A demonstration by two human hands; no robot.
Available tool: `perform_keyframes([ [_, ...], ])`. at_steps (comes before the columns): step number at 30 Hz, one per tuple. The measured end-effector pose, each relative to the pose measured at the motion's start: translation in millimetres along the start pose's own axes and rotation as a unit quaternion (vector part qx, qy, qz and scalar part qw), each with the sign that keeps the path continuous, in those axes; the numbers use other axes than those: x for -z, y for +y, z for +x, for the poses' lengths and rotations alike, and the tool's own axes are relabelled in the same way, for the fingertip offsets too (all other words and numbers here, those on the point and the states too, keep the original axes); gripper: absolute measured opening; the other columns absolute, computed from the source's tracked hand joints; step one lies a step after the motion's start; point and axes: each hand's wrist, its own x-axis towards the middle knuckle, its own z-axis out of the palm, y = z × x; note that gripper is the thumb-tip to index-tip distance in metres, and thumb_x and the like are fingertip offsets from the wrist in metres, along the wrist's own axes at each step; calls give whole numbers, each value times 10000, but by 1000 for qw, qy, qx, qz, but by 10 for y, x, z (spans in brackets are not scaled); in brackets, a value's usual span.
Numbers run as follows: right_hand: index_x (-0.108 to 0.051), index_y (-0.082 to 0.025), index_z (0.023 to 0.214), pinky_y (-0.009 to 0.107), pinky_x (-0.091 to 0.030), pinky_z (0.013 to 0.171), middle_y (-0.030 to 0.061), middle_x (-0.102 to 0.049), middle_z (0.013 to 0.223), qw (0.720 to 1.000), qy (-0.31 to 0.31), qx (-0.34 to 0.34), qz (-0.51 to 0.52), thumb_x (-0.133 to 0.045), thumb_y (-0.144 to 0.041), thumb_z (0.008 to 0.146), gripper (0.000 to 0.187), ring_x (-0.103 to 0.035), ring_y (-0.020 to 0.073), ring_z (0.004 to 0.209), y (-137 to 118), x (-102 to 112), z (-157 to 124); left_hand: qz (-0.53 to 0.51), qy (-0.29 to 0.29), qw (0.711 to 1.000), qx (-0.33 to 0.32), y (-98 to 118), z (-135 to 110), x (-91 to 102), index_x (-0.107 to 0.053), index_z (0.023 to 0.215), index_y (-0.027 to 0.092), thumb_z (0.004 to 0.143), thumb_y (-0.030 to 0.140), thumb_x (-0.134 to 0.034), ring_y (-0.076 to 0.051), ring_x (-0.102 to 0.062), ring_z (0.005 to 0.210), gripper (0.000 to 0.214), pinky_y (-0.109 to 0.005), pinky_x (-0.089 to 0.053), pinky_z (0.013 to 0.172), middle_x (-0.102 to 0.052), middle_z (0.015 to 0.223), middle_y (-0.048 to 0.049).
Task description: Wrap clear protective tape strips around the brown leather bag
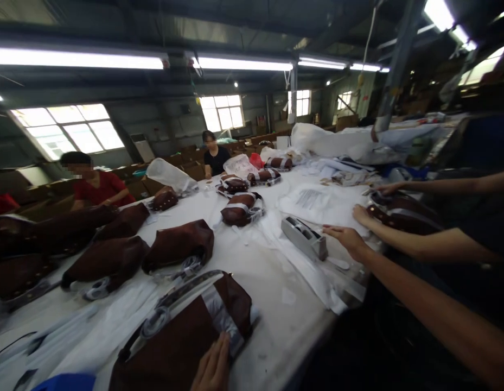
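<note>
The left hand [213, 366] is lying flat, fingers together, on the near brown bag [182, 336] at the bottom edge of the view, holding nothing. The bag is lying on the worktop [272, 282] directly under and ahead of that hand, its long axis running up and to the right, a strap and clear wrap crossing its top. The right hand [347, 239] is reaching well out to the right, open with fingers extended, just beside the grey tape dispenser [304, 238] and not gripping it. The dispenser's long axis is pointing from upper left down toward that hand, so the right hand is far nearer it, and the left is nearer the bag. Beyond it, another person's hand [362, 215] is resting on paper.
</note>
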Motion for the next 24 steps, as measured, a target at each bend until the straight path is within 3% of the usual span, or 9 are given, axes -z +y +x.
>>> perform_keyframes([
  [7, -786, -153, 915, 459, -496, 951, 144, -732, 1080, 996, -32, -84, -28, -781, -491, 699, 401, -627, 322, 1113, 287, 221, -120, 6, -50, 999, -9, -66, -36, 96, -155, 1564, 324, 875, 0, -430, -178, -685, 1064, 810, -278, -567, 917, -687, 1264, 20],
  [13, -767, -121, 862, 336, -583, 706, 158, -747, 889, 995, -37, -86, -28, -828, -472, 679, 401, -707, 251, 829, 560, 119, -138, 52, -83, 995, 16, -23, -120, 58, -136, 1566, 286, 896, 0, -454, -184, -638, 1155, 795, -290, -503, 994, -636, 1348, 2],
  [19, -755, -167, 741, 313, -564, 631, 70, -712, 692, 994, 6, 14, -111, -776, -408, 714, 243, -664, 209, 650, 727, 97, -81, 42, -88, 994, 39, 38, -96, 99, -141, 1563, 290, 893, -8, -441, -190, -623, 1159, 792, -303, -502, 985, -622, 1363, 22],
  [22, -781, -212, 787, 314, -544, 714, 62, -731, 810, 979, 12, 96, -179, -728, -332, 747, 138, -677, 232, 781, 650, 266, -202, 46, -86, 994, 41, 42, -103, 109, -176, 1559, 288, 897, 1, -448, -193, -616, 1165, 771, -305, -506, 969, -612, 1374, 31],
  [24, -796, -242, 884, 312, -527, 781, 60, -739, 938, 950, -27, 190, -245, -671, -290, 803, 157, -678, 236, 881, 505, 367, -329, 50, -87, 994, 46, 47, -117, 106, -191, 1556, 289, 901, 6, -457, -197, -614, 1163, 761, -314, -509, 959, -608, 1379, 41],
])
